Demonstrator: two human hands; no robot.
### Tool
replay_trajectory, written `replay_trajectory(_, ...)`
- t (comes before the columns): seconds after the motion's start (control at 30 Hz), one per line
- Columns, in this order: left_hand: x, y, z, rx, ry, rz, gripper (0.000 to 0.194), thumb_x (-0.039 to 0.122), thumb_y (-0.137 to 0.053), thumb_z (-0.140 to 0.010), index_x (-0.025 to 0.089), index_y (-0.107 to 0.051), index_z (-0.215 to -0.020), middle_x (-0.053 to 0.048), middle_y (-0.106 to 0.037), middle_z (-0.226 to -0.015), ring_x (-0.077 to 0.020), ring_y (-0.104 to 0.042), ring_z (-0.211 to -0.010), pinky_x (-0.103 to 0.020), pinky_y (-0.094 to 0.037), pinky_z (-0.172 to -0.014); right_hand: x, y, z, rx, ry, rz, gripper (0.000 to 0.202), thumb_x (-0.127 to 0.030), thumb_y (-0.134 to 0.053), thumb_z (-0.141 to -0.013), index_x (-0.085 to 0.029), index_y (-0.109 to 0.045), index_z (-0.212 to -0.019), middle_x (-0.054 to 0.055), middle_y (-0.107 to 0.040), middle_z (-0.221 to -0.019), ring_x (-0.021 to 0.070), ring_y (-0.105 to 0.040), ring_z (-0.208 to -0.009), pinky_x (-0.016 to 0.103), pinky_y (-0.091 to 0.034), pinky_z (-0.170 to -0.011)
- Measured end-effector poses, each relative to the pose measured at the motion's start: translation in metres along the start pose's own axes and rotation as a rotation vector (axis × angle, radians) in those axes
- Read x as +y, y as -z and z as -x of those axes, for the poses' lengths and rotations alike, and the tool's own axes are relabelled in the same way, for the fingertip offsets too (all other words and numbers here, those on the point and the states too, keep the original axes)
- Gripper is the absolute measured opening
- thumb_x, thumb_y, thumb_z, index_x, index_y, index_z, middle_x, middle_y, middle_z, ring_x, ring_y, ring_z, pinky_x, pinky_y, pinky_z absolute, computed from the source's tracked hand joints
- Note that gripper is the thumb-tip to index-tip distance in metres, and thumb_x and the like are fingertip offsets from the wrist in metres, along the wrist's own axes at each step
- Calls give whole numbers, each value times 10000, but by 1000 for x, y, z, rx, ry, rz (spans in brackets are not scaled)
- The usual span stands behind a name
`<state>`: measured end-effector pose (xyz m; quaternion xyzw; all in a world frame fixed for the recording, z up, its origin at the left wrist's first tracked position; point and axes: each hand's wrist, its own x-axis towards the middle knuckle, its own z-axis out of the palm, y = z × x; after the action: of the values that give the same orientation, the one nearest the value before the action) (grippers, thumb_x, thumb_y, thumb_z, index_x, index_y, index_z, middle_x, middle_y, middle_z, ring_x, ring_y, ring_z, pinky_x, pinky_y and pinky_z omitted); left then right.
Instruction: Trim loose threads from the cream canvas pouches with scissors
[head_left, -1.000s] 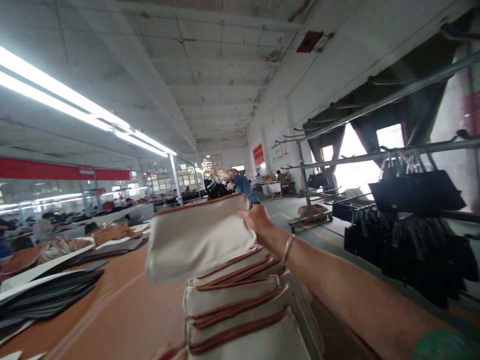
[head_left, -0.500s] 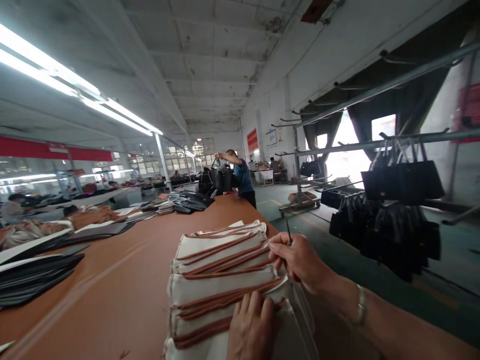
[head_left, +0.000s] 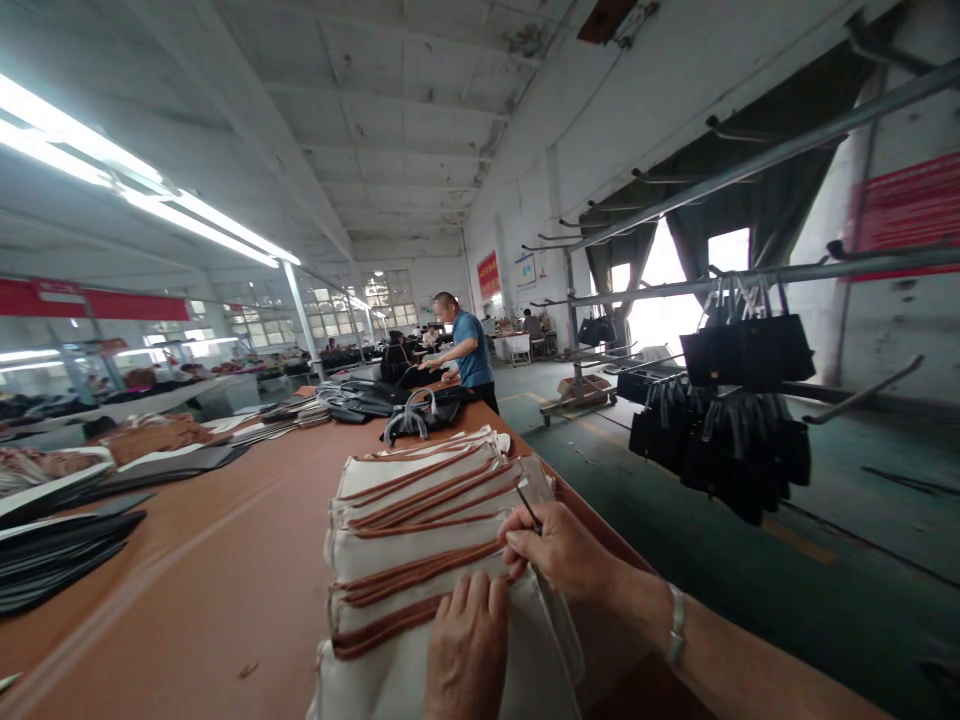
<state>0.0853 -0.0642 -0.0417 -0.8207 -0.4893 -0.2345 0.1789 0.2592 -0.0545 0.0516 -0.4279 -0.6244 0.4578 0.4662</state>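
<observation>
Resting on the cream pieces, the left hand lies near the right hand at the row's right edge.
The overlapping, brown-edged pieces lie directly under the left fingertips, which bend over one edging; whether they grip it, I cannot tell. The right fingers are curled around a thin dark tool; whether they also pinch fabric is unclear. One second ago the right hand held a piece aloft; now it is down beside the left. Both hands cover parts of the near edges. A black bag now lies beyond the row's far end, where half a second ago a co-worker held one up. Dark sheets lie well left on the brown tabletop; black handbags hang at right on a metal rack.
</observation>
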Motion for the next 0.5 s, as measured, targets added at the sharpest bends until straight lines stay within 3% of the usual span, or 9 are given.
replay_trajectory(0.1,-2,2,13,0,38,10,245,106,-632,-903,249,-660,-1100,-2,-660,-988,-231,-593,-919,-368,-447,-802,15,-20,-16,-54,-85,39,58,-178,-647,-892,-133,-666,-860,-5,-672,-734,135,-654,-664,267,-564,-652)
replay_trajectory(0.23,-1,4,19,-9,120,23,415,181,-663,-908,211,-593,-1317,-64,-630,-1299,-275,-560,-1173,-435,-415,-1032,27,-33,-33,-31,-229,101,186,-312,-608,-997,-131,-649,-984,9,-663,-839,135,-640,-674,280,-564,-613)
replay_trajectory(0.33,2,11,11,-60,149,38,442,215,-723,-859,196,-619,-1288,-72,-673,-1202,-291,-605,-1107,-463,-462,-1000,22,-31,-41,-73,-303,147,235,-358,-592,-1009,-135,-644,-1061,28,-676,-904,143,-652,-700,285,-573,-614)
replay_trajectory(0.5,15,36,2,-190,66,103,198,178,-677,-903,196,-684,-1101,-34,-709,-991,-216,-681,-902,-383,-571,-801,14,-27,-52,-129,-377,230,241,-363,-598,-1007,-133,-650,-1056,28,-681,-902,139,-655,-692,282,-577,-612)
